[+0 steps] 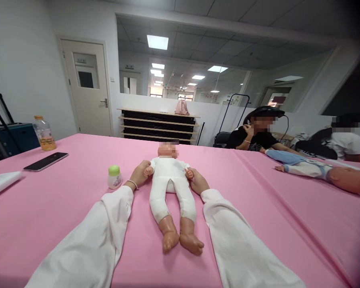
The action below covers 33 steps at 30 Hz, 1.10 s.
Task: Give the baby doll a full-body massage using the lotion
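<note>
My two hands are apart, one on each side of the doll [171, 170], which lies on its back at the centre of the frame. My left hand [140, 174] is closed on its small hand at centre left, and my right hand [199, 182] is closed on the other at centre right. The doll's head lies toward the far edge of the pink surface [240, 176], its feet toward the bottom of the frame. Between the feet and the bottom edge, a stretch of pink runs between my sleeves [90, 228].

The tightest side is the left: a green-capped jar [114, 178] stands upright just beside my left wrist. Past it there is room as far as the phone [46, 161], lying flat at middle left. The bottle [45, 134] stands behind the phone, near the surface's far left edge, and a white thing [3, 184] is cut off by the left border.

The right gives me more room: pink cloth spreads from my right hand to a long crease [291, 208] slanting to the lower right. Beyond it, at middle right, lies a second doll [309, 168], its head meeting the border. A person [258, 138] in black is at the far edge behind it.
</note>
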Motion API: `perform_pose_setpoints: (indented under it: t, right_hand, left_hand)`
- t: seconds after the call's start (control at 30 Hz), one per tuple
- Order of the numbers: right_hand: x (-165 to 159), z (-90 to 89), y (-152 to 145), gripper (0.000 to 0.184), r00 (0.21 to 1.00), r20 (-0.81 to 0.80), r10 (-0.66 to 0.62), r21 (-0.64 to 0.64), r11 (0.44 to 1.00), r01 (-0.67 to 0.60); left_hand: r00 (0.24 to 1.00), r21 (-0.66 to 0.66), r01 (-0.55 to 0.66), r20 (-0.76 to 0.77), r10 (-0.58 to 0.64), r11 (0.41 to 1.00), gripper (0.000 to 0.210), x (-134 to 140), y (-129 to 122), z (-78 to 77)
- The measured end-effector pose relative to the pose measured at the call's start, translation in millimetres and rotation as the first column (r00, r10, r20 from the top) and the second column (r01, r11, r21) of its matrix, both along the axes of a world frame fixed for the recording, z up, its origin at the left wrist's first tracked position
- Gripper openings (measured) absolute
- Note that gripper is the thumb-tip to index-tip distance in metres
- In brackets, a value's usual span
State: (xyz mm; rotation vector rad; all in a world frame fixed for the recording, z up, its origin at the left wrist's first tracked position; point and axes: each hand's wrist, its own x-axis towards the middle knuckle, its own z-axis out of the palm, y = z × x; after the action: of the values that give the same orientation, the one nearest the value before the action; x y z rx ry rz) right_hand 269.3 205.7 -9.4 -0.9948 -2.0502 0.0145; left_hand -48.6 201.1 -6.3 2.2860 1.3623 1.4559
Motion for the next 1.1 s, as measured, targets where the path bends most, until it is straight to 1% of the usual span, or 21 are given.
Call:
perform_pose_setpoints:
  t: [0.03, 0.1, 0.17, 0.23, 0.3, 0.37, 0.47, 0.57, 0.63, 0.73, 0.83, 0.87, 0.93, 1.03, 1.1]
  right_hand:
    - [3, 0.1, -4, 0.044, 0.999, 0.041, -0.003, -0.024, 1.0, 0.004]
    - [6, 0.7, -10, 0.046, 0.996, 0.082, -0.015, -0.06, 0.998, 0.02]
    - [7, 1.7, -12, 0.046, 0.996, 0.081, -0.029, -0.086, 0.996, 0.036]
    - [4, 3.2, -11, 0.046, 0.998, 0.04, -0.053, -0.098, 0.994, 0.056]
    - [0, 5.2, -4, 0.048, 0.996, -0.048, -0.079, -0.084, 0.994, 0.075]
    - [-6, 8.0, 6, 0.052, 0.984, -0.153, -0.093, -0.047, 0.995, 0.087]
    - [-16, 12.7, 29, 0.058, 0.951, -0.285, -0.122, -0.025, 0.992, 0.12]
    - [-26, 15.2, 53, 0.059, 0.912, -0.37, -0.176, -0.064, 0.984, 0.164]
    - [-32, 14.3, 69, 0.057, 0.895, -0.391, -0.214, -0.083, 0.977, 0.198]
    - [-37, 9.7, 87, 0.046, 0.892, -0.369, -0.26, -0.067, 0.965, 0.253]
    - [-37, 4.1, 97, 0.038, 0.907, -0.326, -0.266, -0.067, 0.964, 0.258]
    - [-36, 2.6, 100, 0.038, 0.909, -0.313, -0.276, -0.092, 0.961, 0.261]
    - [-35, 0.2, 104, 0.037, 0.9, -0.288, -0.328, -0.185, 0.941, 0.284]
    - [-32, -1.9, 107, 0.042, 0.873, -0.264, -0.411, -0.341, 0.886, 0.314]
    - [-32, -1.7, 106, 0.044, 0.866, -0.267, -0.423, -0.367, 0.875, 0.314]
  left_hand:
    - [0.997, 0.029, 0.049, -0.056, -0.047, 0.998, 0.028, -1, -5, 1.3]
    - [0.987, 0.059, 0.1, -0.135, -0.091, 0.993, 0.023, -2, -12, 3.8]
    - [0.989, 0.054, 0.087, -0.123, -0.079, 0.995, 0.022, 1, -12, 4.9]
    - [0.999, 0.022, 0.03, -0.032, -0.029, 0.999, 0.026, 6, -7, 4.5]
    - [0.996, -0.027, -0.05, 0.078, 0.052, 0.998, 0.031, 11, 2, 4.0]
    - [0.979, -0.077, -0.122, 0.153, 0.133, 0.99, 0.042, 15, 12, 4.8]
    - [0.951, -0.125, -0.198, 0.218, 0.221, 0.972, 0.056, 21, 27, 8.0]
    - [0.929, -0.142, -0.25, 0.243, 0.278, 0.958, 0.055, 26, 43, 10.2]
    - [0.925, -0.146, -0.28, 0.222, 0.307, 0.949, 0.051, 28, 54, 9.9]
    - [0.938, -0.171, -0.301, 0.125, 0.324, 0.938, 0.042, 27, 72, 8.0]
    - [0.955, -0.266, -0.281, 0.022, 0.297, 0.922, 0.037, 23, 88, 5.7]
    - [0.958, -0.307, -0.27, 0.006, 0.286, 0.913, 0.037, 21, 92, 4.9]
    - [0.96, -0.37, -0.26, 0.004, 0.281, 0.892, 0.037, 19, 97, 3.2]
    - [0.956, -0.406, -0.256, 0.024, 0.291, 0.877, 0.038, 17, 99, 1.5]
    - [0.956, -0.419, -0.256, 0.023, 0.293, 0.871, 0.04, 17, 97, 1.3]
